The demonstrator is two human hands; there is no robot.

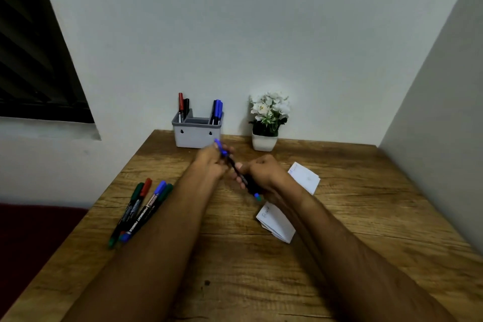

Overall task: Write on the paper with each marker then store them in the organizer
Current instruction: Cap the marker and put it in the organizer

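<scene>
Above the wooden surface, I see both hands on one blue marker: left hand fingers curl around its capped far end, right hand grips the barrel. Paper lies under my right wrist, the organizer stands behind, and four loose markers lie left.

Mid-frame over wooden table: left hand pinching blue cap, right hand gripping black marker. White paper beneath right wrist. Loose markers lower left. Grey organizer and potted flowers against the wall, centre.
</scene>
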